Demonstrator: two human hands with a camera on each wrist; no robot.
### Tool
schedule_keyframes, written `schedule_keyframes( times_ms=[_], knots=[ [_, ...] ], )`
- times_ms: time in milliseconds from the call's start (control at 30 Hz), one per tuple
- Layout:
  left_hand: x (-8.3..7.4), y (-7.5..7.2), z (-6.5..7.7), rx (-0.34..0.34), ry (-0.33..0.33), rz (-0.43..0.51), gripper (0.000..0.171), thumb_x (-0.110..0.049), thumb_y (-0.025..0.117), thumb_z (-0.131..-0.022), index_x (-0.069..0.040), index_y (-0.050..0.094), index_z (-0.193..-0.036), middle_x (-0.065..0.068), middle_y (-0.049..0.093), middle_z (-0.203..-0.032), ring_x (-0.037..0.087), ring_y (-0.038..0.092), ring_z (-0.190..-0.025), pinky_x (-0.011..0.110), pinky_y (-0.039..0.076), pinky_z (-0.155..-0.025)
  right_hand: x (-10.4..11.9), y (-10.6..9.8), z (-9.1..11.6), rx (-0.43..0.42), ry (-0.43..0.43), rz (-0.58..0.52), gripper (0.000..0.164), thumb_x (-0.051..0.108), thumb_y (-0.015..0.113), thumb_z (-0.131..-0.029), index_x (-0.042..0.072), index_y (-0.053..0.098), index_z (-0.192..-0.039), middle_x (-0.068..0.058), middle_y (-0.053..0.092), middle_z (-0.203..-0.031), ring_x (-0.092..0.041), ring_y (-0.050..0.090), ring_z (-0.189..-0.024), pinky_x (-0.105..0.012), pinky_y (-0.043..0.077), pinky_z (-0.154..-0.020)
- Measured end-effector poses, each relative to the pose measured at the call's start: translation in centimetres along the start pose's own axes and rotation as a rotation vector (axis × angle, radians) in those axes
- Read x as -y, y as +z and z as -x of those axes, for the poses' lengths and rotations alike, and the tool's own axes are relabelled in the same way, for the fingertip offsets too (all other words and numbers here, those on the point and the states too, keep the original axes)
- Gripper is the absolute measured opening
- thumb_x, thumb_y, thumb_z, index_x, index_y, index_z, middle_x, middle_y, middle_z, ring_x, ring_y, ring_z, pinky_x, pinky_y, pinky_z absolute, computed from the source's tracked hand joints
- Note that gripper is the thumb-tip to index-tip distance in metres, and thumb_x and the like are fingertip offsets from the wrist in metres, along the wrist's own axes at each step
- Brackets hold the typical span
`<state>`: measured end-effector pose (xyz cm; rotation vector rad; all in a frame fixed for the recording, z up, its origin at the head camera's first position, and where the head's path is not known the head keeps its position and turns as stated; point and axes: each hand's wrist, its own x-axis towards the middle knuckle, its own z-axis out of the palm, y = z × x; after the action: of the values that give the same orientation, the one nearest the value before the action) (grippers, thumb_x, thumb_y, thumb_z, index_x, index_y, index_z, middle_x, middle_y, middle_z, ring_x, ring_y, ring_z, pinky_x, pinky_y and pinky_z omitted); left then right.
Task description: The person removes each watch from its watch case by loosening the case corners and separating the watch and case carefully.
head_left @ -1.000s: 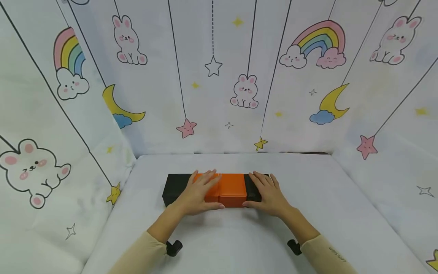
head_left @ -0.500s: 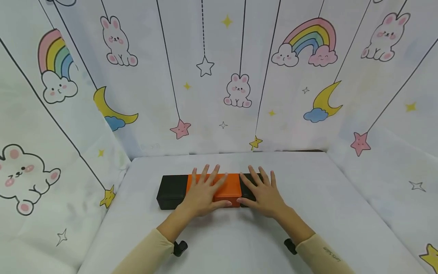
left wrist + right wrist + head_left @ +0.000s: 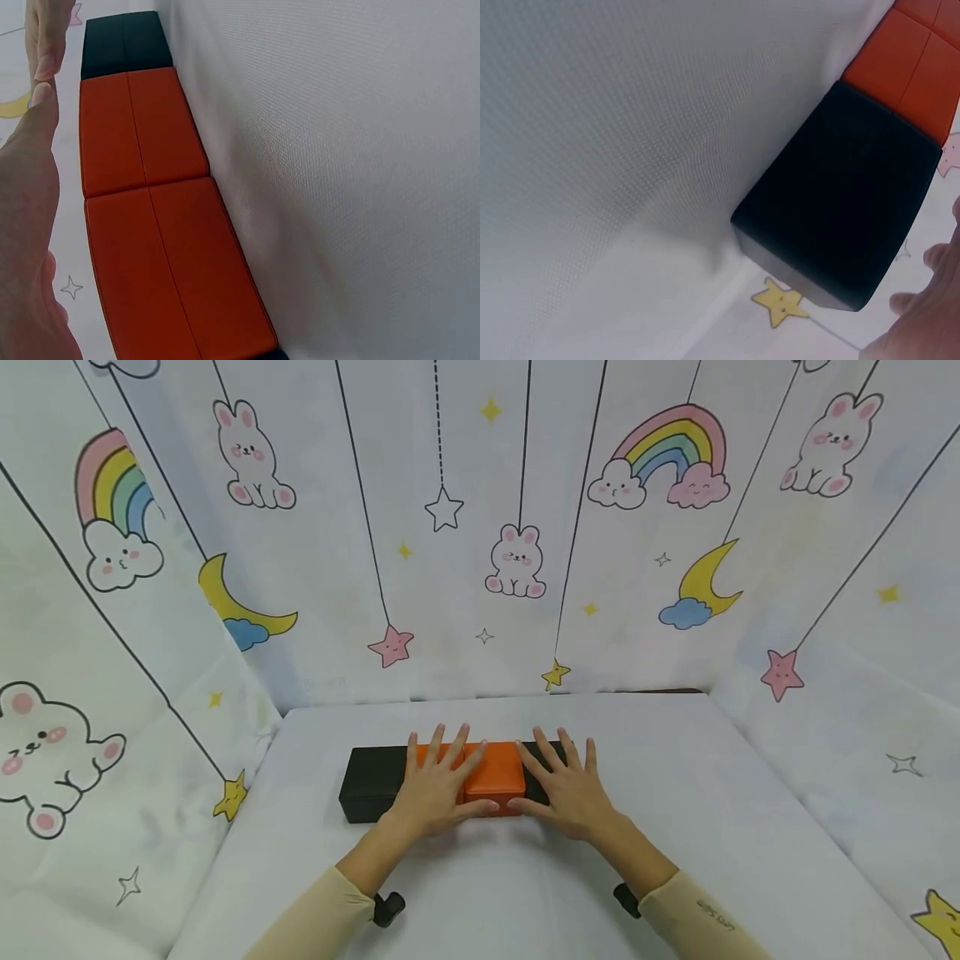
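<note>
Four-sided boxes stand end to end in one row: a black box at the left, an orange box, another orange box, and a black box at the right. My left hand is spread over the left orange box, its thumb in front of the right orange one. Fingers apart, my right hand lies over the right black box. Both wrist views show background between hand and boxes, so they look apart. Neither hand holds anything. The hands hide parts of the box tops.
A white cloth-covered table lies under the row. White curtains printed with rabbits, stars and rainbows stand behind and at the sides. Small black devices show under both wrists.
Both hands have moved slightly inward along the row and spread their fingers. The boxes keep their order; the whole head view has shifted a little.
</note>
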<state>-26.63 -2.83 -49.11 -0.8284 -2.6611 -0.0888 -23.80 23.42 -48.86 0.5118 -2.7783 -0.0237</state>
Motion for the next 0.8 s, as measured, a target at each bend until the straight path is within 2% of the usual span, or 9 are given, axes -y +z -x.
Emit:
schedule_keyframes(
  times_ms=[100, 333, 533, 800],
  knots=[
    [-0.09, 0.14, 0.05, -0.004, 0.000, 0.001, 0.094, -0.089, 0.028, -0.076, -0.038, 0.017, -0.153, 0.000, 0.005, -0.162, 0.040, 0.009, -0.145, 0.070, -0.001, -0.108, -0.06, 0.02, 0.10, -0.002, 0.002, 0.005, 0.091, 0.088, 0.027, -0.077, 0.040, 0.015, -0.153, 0.000, 0.009, -0.162, -0.038, 0.003, -0.146, -0.074, 0.005, -0.106],
    [-0.34, 0.03, -0.04, 0.010, -0.001, 0.001, 0.094, -0.089, 0.028, -0.075, -0.038, 0.015, -0.153, 0.000, 0.006, -0.162, 0.043, 0.011, -0.144, 0.070, -0.002, -0.108, -0.03, -0.17, 0.23, -0.018, -0.003, 0.008, 0.091, 0.088, 0.030, -0.077, 0.039, 0.017, -0.153, -0.001, 0.013, -0.161, -0.041, 0.012, -0.144, -0.075, 0.008, -0.104],
    [-0.48, -0.01, 0.03, 0.016, -0.010, 0.012, 0.094, -0.089, 0.029, -0.075, -0.039, 0.015, -0.153, 0.000, 0.005, -0.162, 0.042, 0.008, -0.145, 0.070, -0.002, -0.108, 0.13, -0.39, 0.35, -0.009, -0.009, 0.005, 0.092, 0.087, 0.031, -0.077, 0.038, 0.016, -0.153, 0.000, 0.011, -0.161, -0.039, 0.008, -0.146, -0.074, 0.006, -0.105],
    [-0.61, 0.00, 0.16, 0.000, -0.003, 0.024, 0.094, -0.089, 0.030, -0.076, -0.038, 0.016, -0.153, 0.001, 0.007, -0.162, 0.043, 0.010, -0.145, 0.070, 0.000, -0.108, 0.13, -0.28, 0.49, -0.010, -0.010, 0.018, 0.092, 0.088, 0.030, -0.077, 0.039, 0.015, -0.153, 0.000, 0.009, -0.162, -0.040, 0.011, -0.145, -0.075, 0.008, -0.104]
  ],
)
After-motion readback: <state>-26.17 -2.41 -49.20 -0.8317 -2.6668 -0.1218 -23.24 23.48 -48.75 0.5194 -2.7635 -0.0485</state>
